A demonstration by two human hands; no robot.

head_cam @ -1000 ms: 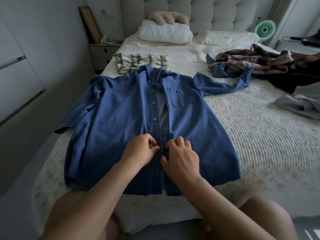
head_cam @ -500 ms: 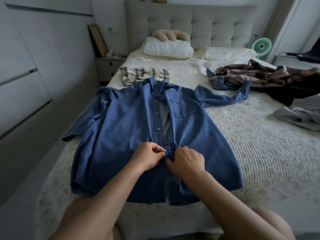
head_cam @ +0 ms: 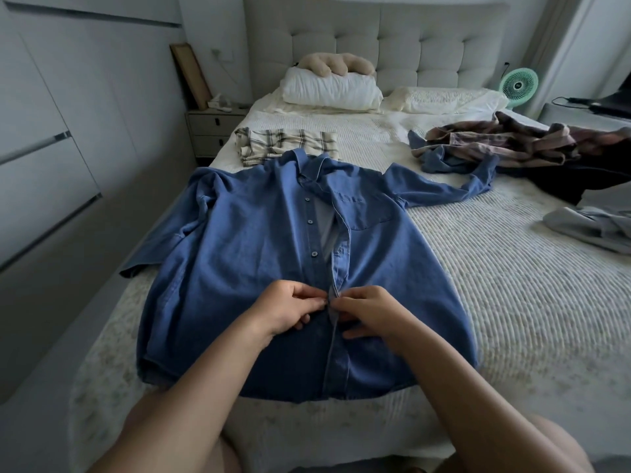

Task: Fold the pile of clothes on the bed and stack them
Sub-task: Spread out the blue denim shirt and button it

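Observation:
A blue button-up shirt [head_cam: 239, 261] lies front-up on the bed [head_cam: 512, 302], sleeves spread to both sides, its upper placket gaping open. My left hand [head_cam: 290, 307] pinches the left edge of the placket low on the shirt. Facing it, my right hand [head_cam: 368, 312] pinches the right edge, fingertips almost touching. A folded plaid garment [head_cam: 286, 143] rests beyond the collar. An unfolded heap of plaid and dark clothes [head_cam: 532, 145] sits at the right of the bed, with a grey garment [head_cam: 594, 227] nearer the right edge.
Two pillows [head_cam: 331, 90] and a beige plush lie against the tufted headboard [head_cam: 375, 39]. A nightstand [head_cam: 213, 131] stands at the left beside wardrobe doors. A small green fan [head_cam: 518, 85] stands at the far right. My knees show at the bottom edge.
The view rose a little. Both hands stayed at the lower placket and shifted their fingers from gripping it to a finer pinch at its two edges.

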